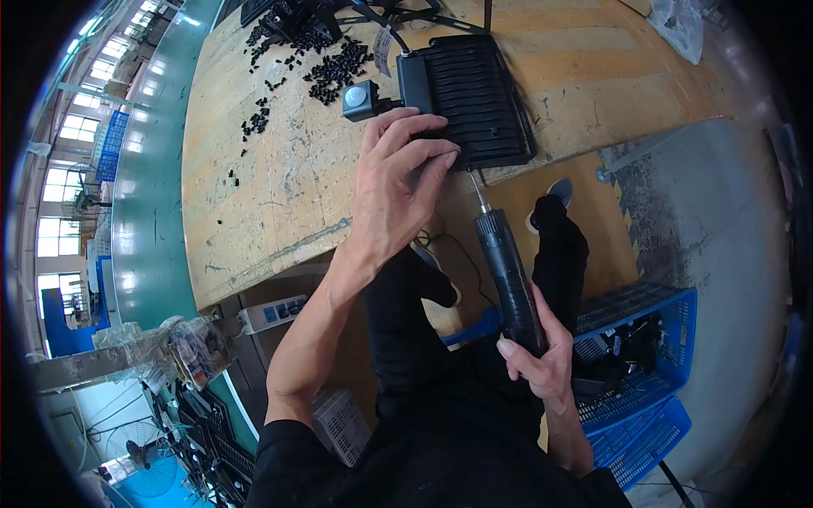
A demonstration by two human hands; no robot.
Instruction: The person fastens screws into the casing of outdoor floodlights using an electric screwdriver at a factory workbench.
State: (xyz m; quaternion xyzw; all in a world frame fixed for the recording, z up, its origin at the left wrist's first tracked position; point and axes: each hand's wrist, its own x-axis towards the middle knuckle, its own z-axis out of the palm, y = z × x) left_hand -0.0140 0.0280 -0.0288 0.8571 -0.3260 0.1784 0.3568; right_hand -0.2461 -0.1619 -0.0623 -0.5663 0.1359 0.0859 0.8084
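My right hand point(546, 351) is wrapped around the black electric screwdriver point(506, 275), whose thin bit points up at the near edge of a black finned floodlight point(474, 102). That floodlight lies back side up by the table edge. A small box with a domed white sensor point(359, 100) sticks out from its left side. My left hand point(394, 173) rests over the lamp's near left corner, thumb and index finger pinched together close to the bit tip. Whatever sits in that pinch is too small to make out.
Many small black parts point(339, 72) lie scattered on the wooden table point(271, 186). Blue crates point(669, 339) with black parts stand on the floor at right. At lower left are a power strip point(275, 314) and a fan point(140, 457). A plastic bag point(677, 30) lies at the far right.
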